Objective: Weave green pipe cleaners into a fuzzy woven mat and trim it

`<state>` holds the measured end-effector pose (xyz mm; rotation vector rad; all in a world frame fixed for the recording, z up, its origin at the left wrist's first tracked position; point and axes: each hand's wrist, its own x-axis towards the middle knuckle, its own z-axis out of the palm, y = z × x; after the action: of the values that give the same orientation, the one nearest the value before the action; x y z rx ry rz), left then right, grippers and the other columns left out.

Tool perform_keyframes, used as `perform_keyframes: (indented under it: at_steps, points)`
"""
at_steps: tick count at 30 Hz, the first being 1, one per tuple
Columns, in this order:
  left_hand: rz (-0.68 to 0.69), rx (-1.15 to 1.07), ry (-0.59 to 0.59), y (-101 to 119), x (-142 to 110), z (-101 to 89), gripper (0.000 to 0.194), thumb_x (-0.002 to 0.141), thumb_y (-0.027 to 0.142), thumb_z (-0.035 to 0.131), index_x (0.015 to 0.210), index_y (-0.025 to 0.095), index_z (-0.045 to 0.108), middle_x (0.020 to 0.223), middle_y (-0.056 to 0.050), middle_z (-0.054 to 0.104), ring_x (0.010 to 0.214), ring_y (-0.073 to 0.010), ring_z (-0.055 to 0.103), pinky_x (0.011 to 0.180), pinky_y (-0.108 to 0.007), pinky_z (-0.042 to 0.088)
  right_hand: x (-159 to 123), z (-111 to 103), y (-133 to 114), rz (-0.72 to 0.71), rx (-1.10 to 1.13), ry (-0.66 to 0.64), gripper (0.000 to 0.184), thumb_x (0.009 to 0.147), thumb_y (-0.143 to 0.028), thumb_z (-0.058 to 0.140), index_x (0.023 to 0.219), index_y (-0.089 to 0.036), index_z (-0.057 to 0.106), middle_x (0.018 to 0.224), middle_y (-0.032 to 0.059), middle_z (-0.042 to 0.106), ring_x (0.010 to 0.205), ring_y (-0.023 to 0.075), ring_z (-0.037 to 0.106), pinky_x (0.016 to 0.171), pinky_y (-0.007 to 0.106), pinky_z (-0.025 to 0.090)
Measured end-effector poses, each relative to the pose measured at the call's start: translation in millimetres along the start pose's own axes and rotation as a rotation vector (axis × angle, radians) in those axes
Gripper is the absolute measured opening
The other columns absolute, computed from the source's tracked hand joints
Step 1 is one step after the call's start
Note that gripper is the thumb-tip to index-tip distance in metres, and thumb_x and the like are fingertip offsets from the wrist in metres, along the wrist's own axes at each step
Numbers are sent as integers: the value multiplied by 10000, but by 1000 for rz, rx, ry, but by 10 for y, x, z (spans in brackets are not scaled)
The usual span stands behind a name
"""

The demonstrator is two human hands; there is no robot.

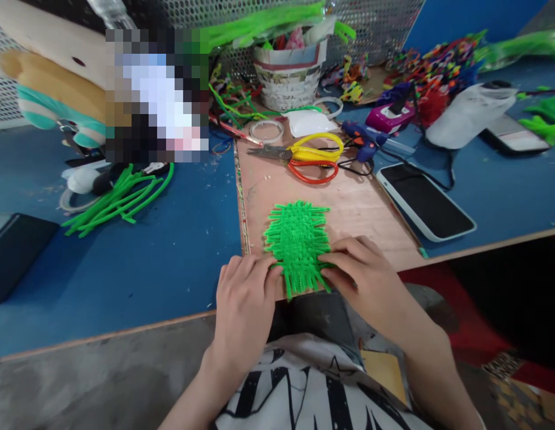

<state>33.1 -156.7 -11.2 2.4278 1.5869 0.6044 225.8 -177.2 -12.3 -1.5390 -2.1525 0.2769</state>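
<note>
A woven mat of green pipe cleaners (300, 236) lies on a sheet of cardboard (362, 209) at the table's front edge, loose ends sticking out on all sides. My left hand (247, 283) pinches its lower left edge between thumb and fingers. On the opposite side, my right hand (360, 266) has thumb and forefinger closed on the lower right ends. Beyond the mat rest scissors (310, 156) with one yellow and one red handle, their blades pointing left.
Loose green pipe cleaners (120, 200) lie at left, near a dark phone (20, 254). A white-cased phone (426, 200) and blue glue gun (364, 140) lie to the right. Behind stand a woven basket (288, 77) and a plush toy (57, 89). Tape rolls (266, 130) sit beyond the scissors.
</note>
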Motion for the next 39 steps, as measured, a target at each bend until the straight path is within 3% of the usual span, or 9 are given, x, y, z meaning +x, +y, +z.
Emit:
perform_keyframes:
  at_steps: [4,8,14,21,32,39]
  points:
    - [8,-22,-2,-1,39,4,142,871,174,499,759,166,584,771,-46,621,723,-198,474,709,-359,399,-10,72,-31,27,-67,94,130,836,-164,531,802,-161,655,850,77,599,819,210,499,719,380,420]
    - [26,-72,1,24,59,3,106,859,142,511,789,163,587,820,-44,631,790,-203,498,753,-368,404,-27,92,-61,82,-118,130,113,817,-162,557,841,-172,667,867,73,594,829,214,480,727,371,387]
    - [80,-80,12,56,64,41,180,869,114,484,980,155,620,911,-52,660,850,-207,516,788,-375,415,-25,76,-109,90,-179,119,176,830,-149,530,932,-209,660,893,62,589,845,212,472,753,365,350]
    - [133,-47,-1,57,102,61,159,881,217,498,941,161,634,842,-60,631,804,-211,495,762,-378,420,4,93,-139,156,-204,51,151,840,-195,522,945,-198,631,929,75,562,870,228,468,764,377,338]
    - [111,-8,-90,89,143,59,165,896,226,466,933,186,622,799,-39,563,789,-206,469,738,-362,398,114,103,-125,166,-259,-100,82,841,-190,488,858,-181,568,928,94,510,851,241,427,728,378,341]
    - [87,18,-116,103,149,44,161,889,228,476,929,200,629,779,-32,543,782,-207,459,713,-355,390,103,117,-148,171,-225,-49,111,851,-178,467,821,-180,573,933,89,502,864,231,425,747,380,335]
